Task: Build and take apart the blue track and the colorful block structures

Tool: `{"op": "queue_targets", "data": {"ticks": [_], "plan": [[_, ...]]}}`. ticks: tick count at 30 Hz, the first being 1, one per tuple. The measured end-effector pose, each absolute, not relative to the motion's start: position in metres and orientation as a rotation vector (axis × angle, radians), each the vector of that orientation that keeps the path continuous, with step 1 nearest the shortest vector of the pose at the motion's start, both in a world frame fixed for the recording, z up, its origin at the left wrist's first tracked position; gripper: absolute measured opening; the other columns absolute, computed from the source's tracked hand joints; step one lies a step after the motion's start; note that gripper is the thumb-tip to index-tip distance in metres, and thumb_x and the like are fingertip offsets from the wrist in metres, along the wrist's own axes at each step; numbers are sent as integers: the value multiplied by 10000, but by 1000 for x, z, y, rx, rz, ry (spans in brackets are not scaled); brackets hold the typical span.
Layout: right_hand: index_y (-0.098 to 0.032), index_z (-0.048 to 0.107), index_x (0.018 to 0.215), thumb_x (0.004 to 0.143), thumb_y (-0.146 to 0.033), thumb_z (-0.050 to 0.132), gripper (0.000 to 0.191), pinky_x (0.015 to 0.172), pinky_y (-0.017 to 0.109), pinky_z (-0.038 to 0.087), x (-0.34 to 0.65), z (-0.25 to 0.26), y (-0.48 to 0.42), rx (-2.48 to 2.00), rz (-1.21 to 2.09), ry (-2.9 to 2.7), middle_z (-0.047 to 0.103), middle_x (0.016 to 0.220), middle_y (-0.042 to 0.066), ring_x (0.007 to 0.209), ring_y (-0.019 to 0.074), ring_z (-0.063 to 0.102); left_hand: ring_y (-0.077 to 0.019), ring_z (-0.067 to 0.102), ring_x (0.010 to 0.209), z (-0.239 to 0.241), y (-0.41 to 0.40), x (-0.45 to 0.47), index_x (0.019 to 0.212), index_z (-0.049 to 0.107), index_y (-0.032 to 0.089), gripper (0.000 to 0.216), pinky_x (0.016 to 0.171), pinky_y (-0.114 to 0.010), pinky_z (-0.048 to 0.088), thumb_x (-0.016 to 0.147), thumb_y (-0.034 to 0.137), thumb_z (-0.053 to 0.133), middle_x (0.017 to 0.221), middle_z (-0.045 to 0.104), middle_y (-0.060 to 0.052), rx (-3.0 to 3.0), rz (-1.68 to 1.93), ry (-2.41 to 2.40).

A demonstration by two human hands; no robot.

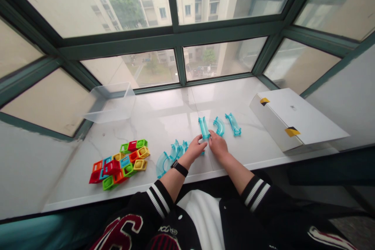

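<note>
A straight translucent blue track piece (pixel 203 126) points away from me, its near end between my two hands. My left hand (pixel 195 149), with a black band on the wrist, has its fingertips closed at the left of that end. My right hand (pixel 218 144) pinches the same end from the right. Just beyond the right hand lie a curved blue track piece (pixel 219 126) and a wavy blue track piece (pixel 233 124). Several curved blue track pieces (pixel 164 161) are gathered left of my left wrist, partly hidden by the hand and forearm.
Many-coloured plastic blocks (pixel 120 166) sit in a cluster at the left of the white marble-patterned sill (pixel 164 111). A clear plastic bin (pixel 109 115) stands behind them against the window. To the right is a white box (pixel 301 119) with yellow-and-black tabs.
</note>
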State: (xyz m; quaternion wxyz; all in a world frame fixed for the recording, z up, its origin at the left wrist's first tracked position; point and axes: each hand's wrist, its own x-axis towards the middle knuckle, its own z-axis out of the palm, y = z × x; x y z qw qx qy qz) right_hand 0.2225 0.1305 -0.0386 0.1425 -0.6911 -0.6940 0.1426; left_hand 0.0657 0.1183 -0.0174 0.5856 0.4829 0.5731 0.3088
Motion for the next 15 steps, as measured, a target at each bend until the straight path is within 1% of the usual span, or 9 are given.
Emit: {"op": "queue_targets", "data": {"ticks": [11,15], "plan": [[-193,514,1535,1006,-182,516,529,952,310,547,221,-34,128,-2019,417,-2009,706,1388,115,1130,246,718,-213,687,1038,-20,118,65,1531,497,174,726,743,-298,625,878,342,769,1619,473,-191,1113,735,1328],[-201,495,1556,1001,-185,530,557,964,313,549,222,-38,129,-2007,418,-2015,695,1407,121,1149,245,711,-218,686,1058,-23,118,64,1530,498,189,721,757,-298,627,881,354,766,1633,459,-181,1111,743,1322]]}}
